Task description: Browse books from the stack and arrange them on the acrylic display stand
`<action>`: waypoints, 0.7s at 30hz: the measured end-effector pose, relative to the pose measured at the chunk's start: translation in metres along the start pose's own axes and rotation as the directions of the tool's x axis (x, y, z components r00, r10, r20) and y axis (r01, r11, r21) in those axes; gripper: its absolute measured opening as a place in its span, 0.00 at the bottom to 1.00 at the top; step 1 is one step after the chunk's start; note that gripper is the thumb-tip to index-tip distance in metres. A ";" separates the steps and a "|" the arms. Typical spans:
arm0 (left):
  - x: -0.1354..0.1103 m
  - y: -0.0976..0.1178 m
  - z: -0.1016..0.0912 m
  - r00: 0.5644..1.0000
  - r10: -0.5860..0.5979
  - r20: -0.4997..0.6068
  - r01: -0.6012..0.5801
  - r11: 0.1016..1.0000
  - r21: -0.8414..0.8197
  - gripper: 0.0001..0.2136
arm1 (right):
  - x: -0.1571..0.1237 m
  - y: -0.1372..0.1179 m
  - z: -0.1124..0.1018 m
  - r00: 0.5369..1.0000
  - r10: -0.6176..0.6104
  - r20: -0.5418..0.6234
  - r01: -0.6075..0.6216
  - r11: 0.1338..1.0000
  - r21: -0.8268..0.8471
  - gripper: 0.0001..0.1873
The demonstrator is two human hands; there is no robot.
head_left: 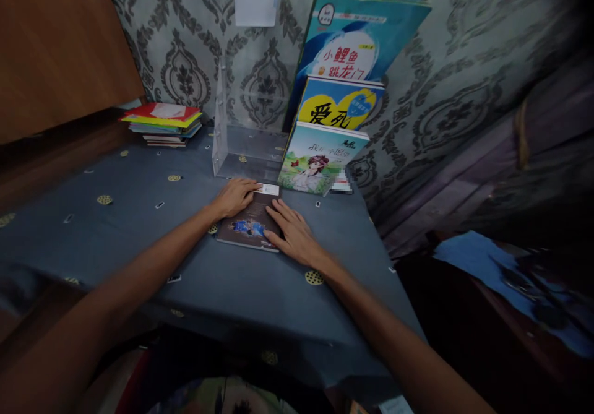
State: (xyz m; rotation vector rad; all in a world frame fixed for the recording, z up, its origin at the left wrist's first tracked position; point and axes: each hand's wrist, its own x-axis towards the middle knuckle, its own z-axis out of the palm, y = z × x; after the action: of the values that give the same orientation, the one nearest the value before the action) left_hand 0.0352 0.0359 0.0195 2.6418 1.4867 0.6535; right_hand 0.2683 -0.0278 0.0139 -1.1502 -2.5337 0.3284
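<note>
A dark brown book (248,216) with a blue picture and a white strip near its top lies flat on the cloth-covered table in front of me. My left hand (236,196) rests across its upper left edge, fingers stretched toward the white strip. On the book's right side lies my right hand (294,233), fingers spread and palm down. Neither hand is wrapped around the book. Just behind it stands a clear acrylic rack (250,163), whose right side holds upright books, the front one a green and white book (320,160) with a drawn figure.
A blue-and-yellow book (343,101) and a large teal book (357,36) rise behind the front one. To the left is a stack of books (162,123) topped by a red one. Patterned wallpaper (185,70) backs the table (153,216); a blue cloth (482,259) lies off its right edge.
</note>
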 end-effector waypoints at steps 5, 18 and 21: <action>-0.005 0.012 -0.009 1.000 -0.028 -0.009 0.029 0.998 0.057 0.17 | -0.011 -0.005 -0.004 0.999 -0.023 0.037 0.022 0.999 0.028 0.37; -0.055 0.033 -0.026 0.984 0.030 0.175 -0.051 0.992 0.117 0.24 | -0.009 -0.007 -0.008 0.997 -0.009 0.076 0.008 1.000 0.022 0.38; -0.081 0.033 -0.029 0.964 0.113 0.239 -0.122 0.992 0.024 0.34 | -0.008 -0.007 -0.009 0.996 -0.004 0.085 0.002 1.000 0.015 0.39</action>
State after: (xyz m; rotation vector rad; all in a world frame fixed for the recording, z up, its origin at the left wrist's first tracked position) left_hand 0.0148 -0.0537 0.0262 2.7370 1.2993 0.3013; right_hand 0.2720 -0.0379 0.0224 -1.1497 -2.6009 0.4030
